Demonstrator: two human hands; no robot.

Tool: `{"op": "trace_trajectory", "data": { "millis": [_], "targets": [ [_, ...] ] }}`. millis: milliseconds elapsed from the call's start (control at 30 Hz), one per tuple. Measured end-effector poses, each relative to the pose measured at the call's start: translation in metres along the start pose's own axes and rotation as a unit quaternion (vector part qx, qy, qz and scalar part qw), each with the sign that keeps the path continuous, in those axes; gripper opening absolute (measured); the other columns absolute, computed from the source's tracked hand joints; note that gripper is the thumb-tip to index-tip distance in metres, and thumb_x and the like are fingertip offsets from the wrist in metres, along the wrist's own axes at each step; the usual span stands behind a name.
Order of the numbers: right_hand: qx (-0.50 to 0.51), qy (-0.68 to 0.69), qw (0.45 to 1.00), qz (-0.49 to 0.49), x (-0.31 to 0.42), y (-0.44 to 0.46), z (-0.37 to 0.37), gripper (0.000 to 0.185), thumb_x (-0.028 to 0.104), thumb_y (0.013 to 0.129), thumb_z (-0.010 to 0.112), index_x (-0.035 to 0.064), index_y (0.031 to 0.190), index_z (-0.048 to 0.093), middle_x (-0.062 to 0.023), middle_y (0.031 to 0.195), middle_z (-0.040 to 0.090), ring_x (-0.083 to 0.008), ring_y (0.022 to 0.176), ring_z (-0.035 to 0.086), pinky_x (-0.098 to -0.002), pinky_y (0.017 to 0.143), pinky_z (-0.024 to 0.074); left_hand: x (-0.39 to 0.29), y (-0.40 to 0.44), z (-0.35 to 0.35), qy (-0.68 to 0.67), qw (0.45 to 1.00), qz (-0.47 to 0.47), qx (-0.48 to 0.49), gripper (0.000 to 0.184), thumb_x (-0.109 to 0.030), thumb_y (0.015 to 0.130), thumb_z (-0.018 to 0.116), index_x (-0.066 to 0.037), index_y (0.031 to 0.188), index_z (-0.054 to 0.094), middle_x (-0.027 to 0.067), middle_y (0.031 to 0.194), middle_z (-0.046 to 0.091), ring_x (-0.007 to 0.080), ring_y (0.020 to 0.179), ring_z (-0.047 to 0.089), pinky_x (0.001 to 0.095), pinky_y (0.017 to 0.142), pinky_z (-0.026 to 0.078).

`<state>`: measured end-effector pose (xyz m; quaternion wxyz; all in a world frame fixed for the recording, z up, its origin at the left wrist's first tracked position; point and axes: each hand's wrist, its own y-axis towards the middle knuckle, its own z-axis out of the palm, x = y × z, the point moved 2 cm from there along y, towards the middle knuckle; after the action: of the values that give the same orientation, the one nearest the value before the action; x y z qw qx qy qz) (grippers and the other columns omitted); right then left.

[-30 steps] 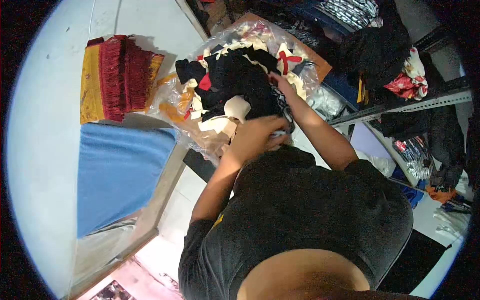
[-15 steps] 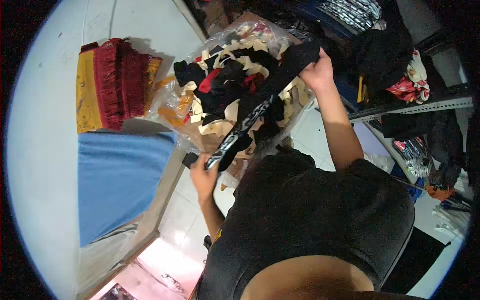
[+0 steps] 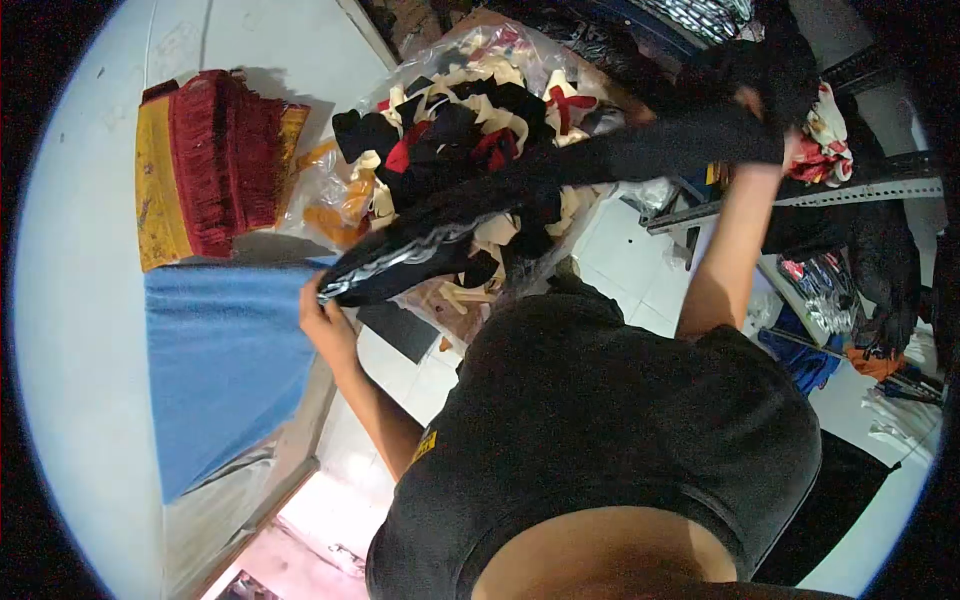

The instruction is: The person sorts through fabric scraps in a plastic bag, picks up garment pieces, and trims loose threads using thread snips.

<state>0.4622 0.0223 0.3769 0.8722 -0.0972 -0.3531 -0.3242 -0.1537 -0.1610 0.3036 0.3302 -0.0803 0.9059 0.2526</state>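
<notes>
A long black garment (image 3: pixel 620 155) with a white printed stripe is stretched slantwise across the view. My left hand (image 3: pixel 325 315) pinches its lower left end, beside the blue cloth. At the upper right, my right hand (image 3: pixel 770 135) grips the other end; motion blurs it and the fabric hides part of its fingers. Under the garment lies a heap of cloth scraps (image 3: pixel 400 150), black, cream and red, on clear plastic.
Blue cloth (image 3: pixel 230 360) and folded red and yellow fringed textiles (image 3: pixel 235 165) lie on the white surface at left. A perforated metal shelf rail (image 3: pixel 860 195) runs along the right, with packed garments (image 3: pixel 820 290) below it. White floor tiles (image 3: pixel 620 255) show between.
My hands have moved apart, the right one up and right, the left one left and slightly up. The black garment is now drawn out much longer between them.
</notes>
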Motion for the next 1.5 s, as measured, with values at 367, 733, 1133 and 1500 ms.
{"op": "trace_trajectory", "data": {
  "millis": [367,733,1133,1500],
  "targets": [
    [0.115,0.072,0.991,-0.016,0.057,-0.035,-0.045,0.022,0.013,0.091,0.053,0.0105,0.073,0.04,0.0008,0.064,0.037,-0.0113,0.055,0.033,-0.0246,0.047,0.0305,0.024,0.015,0.018,-0.038,0.999,-0.03,-0.004,0.042,0.007,0.073,0.061,0.001,0.114,0.061,0.0141,0.101,0.064,0.0283,0.094,0.062,0.0356,0.089,0.048],
    [0.115,-0.022,0.925,0.363,-0.125,-0.253,0.098,0.029,0.03,0.101,0.046,0.0149,0.078,0.042,0.0053,0.063,0.034,-0.009,0.056,0.032,-0.0254,0.055,0.0278,-0.165,-0.049,0.148,-0.187,0.862,0.053,0.469,0.068,-0.022,0.081,0.074,0.005,0.136,0.044,0.0296,0.132,0.053,0.0437,0.124,0.05,0.0443,0.103,0.041],
    [0.247,-0.112,0.942,0.2,-0.086,-0.242,0.099,0.037,0.029,0.105,0.042,0.0096,0.074,0.041,0.0032,0.064,0.033,-0.0081,0.062,0.032,-0.0265,0.058,0.0262,-0.174,-0.031,0.098,-0.299,0.89,0.196,0.283,0.034,-0.017,0.094,0.06,0.005,0.12,0.058,0.019,0.103,0.067,0.0314,0.099,0.064,0.0361,0.091,0.047],
    [0.244,-0.197,0.895,0.316,-0.091,-0.246,0.063,0.035,0.038,0.104,0.044,0.0119,0.081,0.044,0.0069,0.063,0.031,-0.0045,0.052,0.026,-0.0237,0.048,0.0188,-0.155,-0.033,0.099,-0.386,0.886,-0.089,0.242,0.021,-0.017,0.101,0.056,0.004,0.101,0.061,-0.0029,0.08,0.055,0.0054,0.078,0.045,0.0219,0.069,0.038]
  ]
}}
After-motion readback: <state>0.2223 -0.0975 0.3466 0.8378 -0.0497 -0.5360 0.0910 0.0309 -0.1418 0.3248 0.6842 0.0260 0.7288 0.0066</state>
